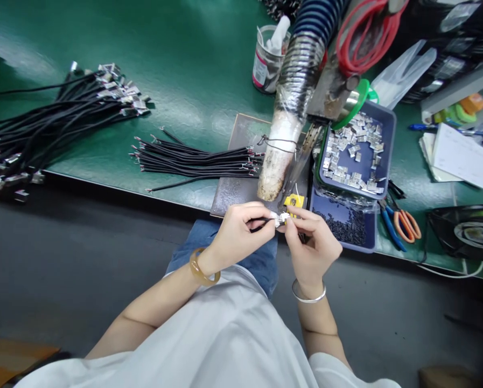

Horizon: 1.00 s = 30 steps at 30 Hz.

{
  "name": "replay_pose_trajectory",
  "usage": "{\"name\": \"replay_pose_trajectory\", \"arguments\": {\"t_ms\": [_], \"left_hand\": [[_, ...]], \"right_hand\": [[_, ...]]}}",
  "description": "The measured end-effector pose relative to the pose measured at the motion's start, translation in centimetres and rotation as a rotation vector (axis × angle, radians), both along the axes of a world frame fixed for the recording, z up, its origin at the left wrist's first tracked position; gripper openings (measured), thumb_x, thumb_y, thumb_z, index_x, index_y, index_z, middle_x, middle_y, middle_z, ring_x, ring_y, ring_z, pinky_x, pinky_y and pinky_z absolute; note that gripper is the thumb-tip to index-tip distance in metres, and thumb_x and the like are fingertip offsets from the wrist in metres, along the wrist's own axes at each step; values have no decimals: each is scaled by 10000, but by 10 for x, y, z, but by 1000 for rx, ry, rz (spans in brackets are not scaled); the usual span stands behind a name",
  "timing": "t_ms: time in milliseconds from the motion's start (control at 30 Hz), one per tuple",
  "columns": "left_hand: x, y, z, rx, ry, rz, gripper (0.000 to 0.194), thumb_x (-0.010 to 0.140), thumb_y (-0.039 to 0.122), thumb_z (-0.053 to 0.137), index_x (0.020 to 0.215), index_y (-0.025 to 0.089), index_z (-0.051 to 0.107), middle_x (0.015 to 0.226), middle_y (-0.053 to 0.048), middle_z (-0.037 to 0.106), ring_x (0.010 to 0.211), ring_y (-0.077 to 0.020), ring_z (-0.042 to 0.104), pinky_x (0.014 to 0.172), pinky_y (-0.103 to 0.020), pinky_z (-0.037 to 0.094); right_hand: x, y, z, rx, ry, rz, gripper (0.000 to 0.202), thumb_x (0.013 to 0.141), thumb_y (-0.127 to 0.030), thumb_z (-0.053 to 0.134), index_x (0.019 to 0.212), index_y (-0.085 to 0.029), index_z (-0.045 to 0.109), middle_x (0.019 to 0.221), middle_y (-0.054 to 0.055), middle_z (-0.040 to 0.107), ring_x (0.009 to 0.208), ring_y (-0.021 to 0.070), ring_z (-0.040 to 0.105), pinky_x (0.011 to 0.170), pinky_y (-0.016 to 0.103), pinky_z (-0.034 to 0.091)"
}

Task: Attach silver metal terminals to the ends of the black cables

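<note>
My left hand (245, 229) pinches the end of a short black cable (257, 220) in front of the bench edge. Against that end, my right hand (312, 240) has thumb and fingertips closed on a small silvery-white connector (283, 217). Whether the cable and connector are joined is too small to tell. Just behind my fingertips sits a yellow block (294, 202). A bundle of black cables (193, 157) with stripped ends lies at the left, partly on a grey plate (225, 195).
A fume hose (281, 132) hangs above the plate. At right stand a bin of metal connector shells (356, 153), a bin of small black parts (346, 223), blue-handled pliers (392, 226) and orange-handled scissors (406, 226). Cables with metal plugs (120, 89) lie far left.
</note>
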State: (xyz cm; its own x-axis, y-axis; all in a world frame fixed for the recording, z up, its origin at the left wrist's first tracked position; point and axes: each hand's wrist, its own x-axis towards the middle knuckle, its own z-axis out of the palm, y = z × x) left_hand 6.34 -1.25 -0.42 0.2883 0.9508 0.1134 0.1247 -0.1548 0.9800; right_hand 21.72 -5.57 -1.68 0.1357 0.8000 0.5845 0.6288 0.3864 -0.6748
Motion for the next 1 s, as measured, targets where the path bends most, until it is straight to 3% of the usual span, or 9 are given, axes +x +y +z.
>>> {"name": "replay_pose_trajectory", "arguments": {"t_ms": [100, 300, 667, 833, 1000], "left_hand": [[-1, 1, 0, 33, 6, 20, 173, 818, 162, 621, 690, 117, 730, 574, 23, 479, 521, -72, 374, 498, -217, 287], [-1, 5, -2, 12, -22, 37, 160, 807, 158, 628, 725, 122, 760, 555, 31, 480, 505, -71, 376, 496, -220, 291], [0, 11, 2, 17, -49, 80, 144, 778, 155, 643, 719, 124, 771, 506, 57, 399, 486, -72, 363, 495, -221, 303], [-2, 11, 1, -29, -5, 25, 155, 766, 144, 625, 707, 127, 768, 540, 33, 496, 496, -70, 377, 494, -213, 309], [-2, 11, 1, -52, 0, 17, 170, 767, 153, 611, 687, 125, 759, 565, 15, 556, 505, -72, 395, 510, -215, 328]], "right_hand": [[-2, 1, 5, -138, 156, 41, 113, 886, -110, 666, 871, -221, 677, 959, 21, 757, 840, 154, 744, 693, 273, 631], [-2, 5, 8, -16, -17, 50, 147, 868, -86, 665, 872, -233, 664, 968, 9, 760, 899, 161, 736, 824, 325, 610], [-3, 8, 10, 4, -45, 41, 176, 844, -66, 698, 872, -236, 666, 971, 10, 745, 920, 167, 719, 847, 348, 593], [0, 5, 9, -29, -60, 106, 161, 862, -76, 661, 880, -236, 641, 979, 17, 748, 936, 171, 726, 844, 349, 603], [0, 4, 5, -22, -58, 81, 165, 866, -77, 663, 882, -236, 619, 942, 19, 744, 929, 180, 731, 829, 357, 608]]}}
